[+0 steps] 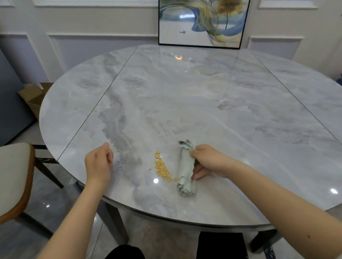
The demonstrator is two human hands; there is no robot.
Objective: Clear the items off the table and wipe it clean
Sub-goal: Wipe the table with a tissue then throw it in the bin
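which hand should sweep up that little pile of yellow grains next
Probably the right hand: it already grips the rolled cloth, lying just right of the grains. The left hand holds nothing and sits farther off near the table edge.

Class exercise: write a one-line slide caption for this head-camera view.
Right hand grips a rolled cloth beside yellow crumbs on the marble table.
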